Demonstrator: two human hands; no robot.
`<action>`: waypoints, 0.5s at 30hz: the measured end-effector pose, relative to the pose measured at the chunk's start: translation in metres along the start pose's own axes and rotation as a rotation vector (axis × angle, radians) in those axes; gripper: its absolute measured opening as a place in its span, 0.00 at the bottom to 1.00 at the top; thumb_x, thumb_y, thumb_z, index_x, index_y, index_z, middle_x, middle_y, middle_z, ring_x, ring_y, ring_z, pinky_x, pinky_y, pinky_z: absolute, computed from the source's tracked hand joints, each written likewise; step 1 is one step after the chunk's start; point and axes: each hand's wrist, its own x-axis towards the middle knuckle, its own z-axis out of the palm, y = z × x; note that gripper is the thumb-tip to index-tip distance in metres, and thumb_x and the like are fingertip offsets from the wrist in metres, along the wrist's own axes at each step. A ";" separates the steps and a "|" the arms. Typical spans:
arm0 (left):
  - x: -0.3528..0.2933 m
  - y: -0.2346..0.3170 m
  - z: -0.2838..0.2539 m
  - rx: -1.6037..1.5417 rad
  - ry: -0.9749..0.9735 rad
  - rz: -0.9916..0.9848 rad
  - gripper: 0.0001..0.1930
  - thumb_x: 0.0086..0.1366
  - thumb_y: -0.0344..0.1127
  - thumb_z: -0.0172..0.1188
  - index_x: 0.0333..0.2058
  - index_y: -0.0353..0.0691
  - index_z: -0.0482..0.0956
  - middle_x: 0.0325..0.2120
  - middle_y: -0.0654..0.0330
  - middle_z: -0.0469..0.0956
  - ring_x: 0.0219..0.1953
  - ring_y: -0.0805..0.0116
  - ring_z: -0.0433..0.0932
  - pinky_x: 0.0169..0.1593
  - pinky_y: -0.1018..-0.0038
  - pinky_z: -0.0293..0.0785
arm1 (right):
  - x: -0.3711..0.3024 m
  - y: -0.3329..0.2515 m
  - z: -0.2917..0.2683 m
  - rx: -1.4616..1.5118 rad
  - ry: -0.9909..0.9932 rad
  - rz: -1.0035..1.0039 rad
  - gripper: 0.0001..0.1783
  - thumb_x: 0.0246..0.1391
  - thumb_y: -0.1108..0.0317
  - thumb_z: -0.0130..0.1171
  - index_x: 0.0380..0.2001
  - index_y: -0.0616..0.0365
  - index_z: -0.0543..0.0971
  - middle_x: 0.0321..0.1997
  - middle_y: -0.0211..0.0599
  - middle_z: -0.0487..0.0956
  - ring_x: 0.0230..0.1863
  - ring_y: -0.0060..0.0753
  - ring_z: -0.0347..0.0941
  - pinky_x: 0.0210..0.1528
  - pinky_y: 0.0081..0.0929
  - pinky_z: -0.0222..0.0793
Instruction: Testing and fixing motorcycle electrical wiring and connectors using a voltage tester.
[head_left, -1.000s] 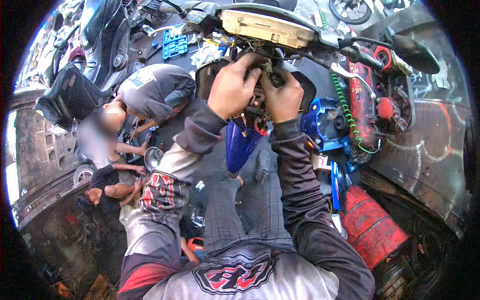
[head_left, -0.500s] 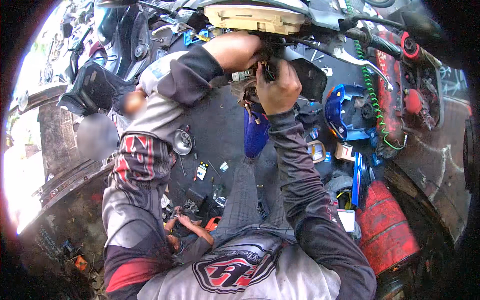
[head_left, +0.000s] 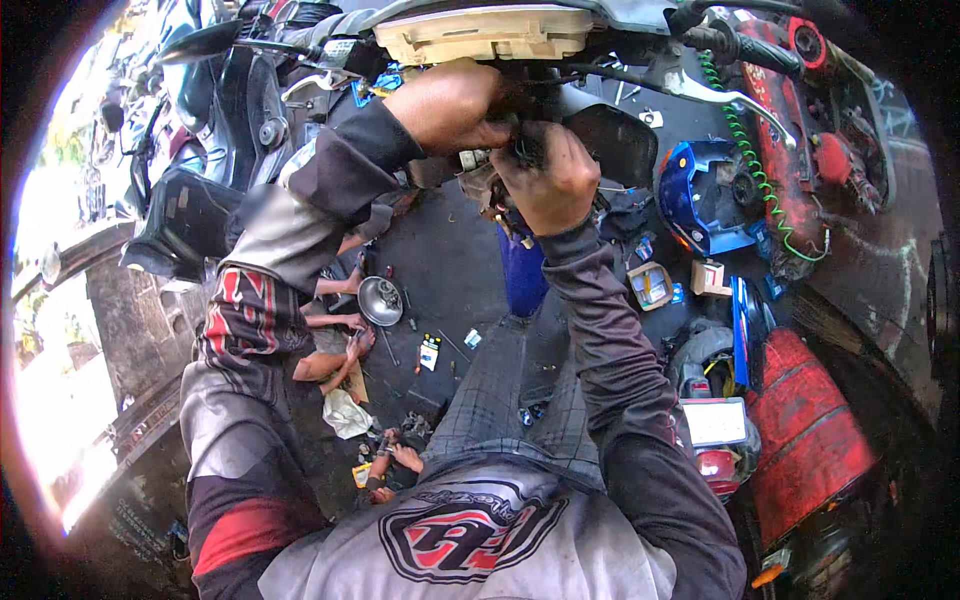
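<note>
Both of my hands are close together under a cream plastic housing [head_left: 480, 38] at the middle of a motorcycle's handlebar. My left hand [head_left: 452, 105] reaches in from the left with its fingers curled. Its fingertips go into shadow, so what they pinch is hidden. Facing it, my right hand [head_left: 552, 180] is closed, thumb and fingers bent around dark wires [head_left: 528, 150]. Below the wires hang a few small connectors [head_left: 508, 222]. A blue body panel [head_left: 522, 270] stands under them, above my legs.
A brake lever [head_left: 735, 98] juts out at the upper right, beside a coiled green hose [head_left: 745, 145]. A blue fairing [head_left: 705, 200], a red ridged box [head_left: 805, 430] and a silver bowl-shaped part [head_left: 380, 300] lie around. Other people's hands [head_left: 345, 345] are at the left.
My left hand has come nearer to my right hand, which stays closed at the wires. The view has shifted, showing more of the other people's arms at the left.
</note>
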 end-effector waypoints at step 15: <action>-0.001 0.000 -0.005 -0.080 -0.053 0.015 0.23 0.51 0.47 0.68 0.36 0.33 0.78 0.31 0.43 0.76 0.36 0.44 0.77 0.41 0.58 0.75 | -0.001 -0.009 -0.009 -0.052 -0.029 -0.034 0.20 0.34 0.69 0.75 0.32 0.59 0.78 0.30 0.42 0.79 0.32 0.48 0.77 0.35 0.37 0.74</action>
